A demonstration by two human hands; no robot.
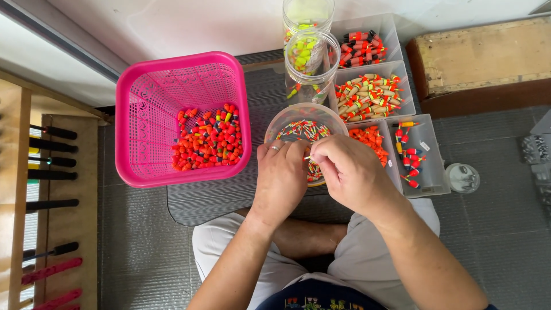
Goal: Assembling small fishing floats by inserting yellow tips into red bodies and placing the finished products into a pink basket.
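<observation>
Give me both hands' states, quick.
Left hand: fingers curled over the bowl; grip cannot be told.
Right hand: pinching a small float.

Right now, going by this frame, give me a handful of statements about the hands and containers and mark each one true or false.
1. The pink basket holds a pile of small orange-red floats. True.
2. Both hands are over the round clear bowl. True: the left hand and right hand meet above it.
3. The left hand wears no ring. False: a ring shows on one finger.
4. The pink basket sits to the right of the bowl. False: it sits to the left.
5. Clear compartment trays of floats lie right of the bowl. True.
</observation>
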